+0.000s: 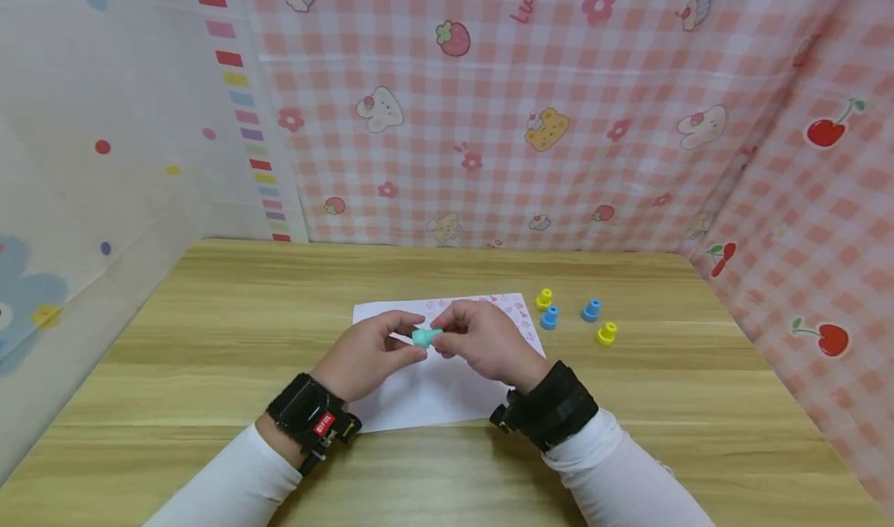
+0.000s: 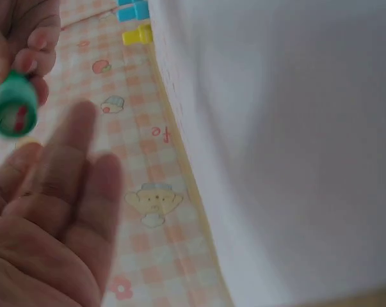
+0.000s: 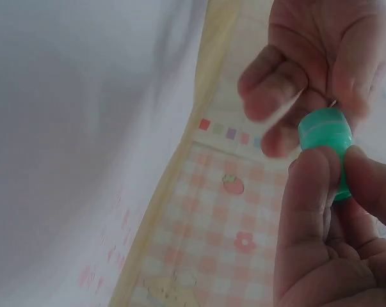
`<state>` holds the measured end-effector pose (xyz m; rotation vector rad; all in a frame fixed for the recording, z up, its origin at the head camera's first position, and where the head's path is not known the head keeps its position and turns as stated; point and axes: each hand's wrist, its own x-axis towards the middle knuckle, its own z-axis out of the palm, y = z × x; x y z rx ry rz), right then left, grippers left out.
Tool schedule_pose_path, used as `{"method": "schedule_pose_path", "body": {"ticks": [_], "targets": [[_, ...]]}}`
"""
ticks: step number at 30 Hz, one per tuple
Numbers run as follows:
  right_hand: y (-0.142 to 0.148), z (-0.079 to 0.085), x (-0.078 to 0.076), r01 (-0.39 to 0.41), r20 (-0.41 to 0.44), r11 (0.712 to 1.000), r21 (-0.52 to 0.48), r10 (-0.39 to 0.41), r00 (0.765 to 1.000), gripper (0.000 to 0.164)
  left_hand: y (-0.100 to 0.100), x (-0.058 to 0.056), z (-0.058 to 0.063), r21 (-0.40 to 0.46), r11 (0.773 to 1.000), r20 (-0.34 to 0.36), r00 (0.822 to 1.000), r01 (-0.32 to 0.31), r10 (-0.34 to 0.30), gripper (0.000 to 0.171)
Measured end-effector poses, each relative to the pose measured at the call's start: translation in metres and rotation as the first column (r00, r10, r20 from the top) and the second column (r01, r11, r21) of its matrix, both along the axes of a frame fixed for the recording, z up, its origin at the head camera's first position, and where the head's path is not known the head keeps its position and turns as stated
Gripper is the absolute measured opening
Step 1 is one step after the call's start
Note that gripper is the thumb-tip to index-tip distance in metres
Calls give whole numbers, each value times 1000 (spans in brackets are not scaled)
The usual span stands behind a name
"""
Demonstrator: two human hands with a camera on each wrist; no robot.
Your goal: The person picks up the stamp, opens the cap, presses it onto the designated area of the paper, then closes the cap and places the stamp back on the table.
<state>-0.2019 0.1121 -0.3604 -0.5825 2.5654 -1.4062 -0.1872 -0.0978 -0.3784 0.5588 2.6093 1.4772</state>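
Observation:
In the head view, my right hand pinches a small green toy stamp between thumb and fingers, above a white sheet of paper. The stamp's wide end points toward my left hand, whose thumb and fingers are spread around that end. The left wrist view shows the left fingers apart from the stamp, with red and pale parts inside its round end. Seen from the right wrist, the stamp is gripped by its narrower part. Pink and red marks line the paper's far right part.
Right of the paper, on the wooden table, stand two yellow stamps and two blue stamps. A pink checked cloth hangs behind the table, with more patterned cloth at both sides.

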Motion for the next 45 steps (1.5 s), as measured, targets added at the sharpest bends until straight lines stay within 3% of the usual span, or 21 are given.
{"method": "schedule_pose_path", "body": {"ticks": [3, 9, 13, 19, 27, 35, 45], "targets": [[13, 1, -2, 54, -13, 998, 34, -53, 998, 8, -6, 0, 1, -82, 997, -14, 1000, -10, 9, 54], [58, 2, -10, 170, -62, 977, 130, -163, 985, 11, -19, -1, 5, -232, 972, -72, 997, -30, 13, 59], [91, 1, -17, 244, -102, 935, 256, -225, 969, 14, -25, -2, 5, -303, 953, -81, 997, -8, -17, 61], [125, -4, -26, 291, -147, 888, 357, -254, 956, 17, -35, -5, 4, -386, 922, -106, 994, -10, -34, 62], [143, -9, -29, 319, -130, 833, 452, -293, 947, 13, -39, -7, 6, -424, 905, -121, 993, -35, -18, 62], [148, -13, -30, 295, -60, 823, 484, -305, 950, 16, -42, -9, 4, -433, 900, -116, 993, -49, -2, 61], [164, -12, -29, 286, -71, 805, 521, -293, 954, 19, -42, -11, 1, -427, 903, -116, 993, -48, -2, 60]]}}
